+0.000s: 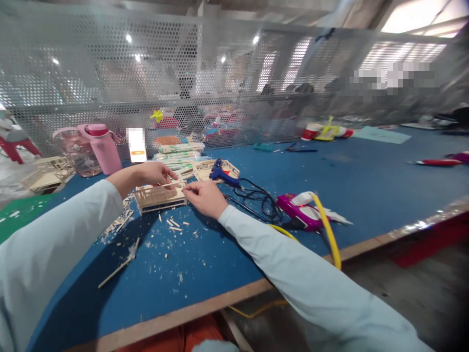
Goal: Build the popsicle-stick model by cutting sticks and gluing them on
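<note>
Head view, from the left: a pink bottle stands toward the far edge of the blue surface, then our left hand reaches over the stick frame, fingers loosely bent above it, though we cannot tell whether they grip it; this frame lies well in from the surface's near edge, left of its middle, its long axis roughly following that edge; our right hand is at the frame's right end, thumb and forefinger pressed together, what they pinch too small for us to tell; both hands are equally near, with the frame directly left of our right fingertips
</note>
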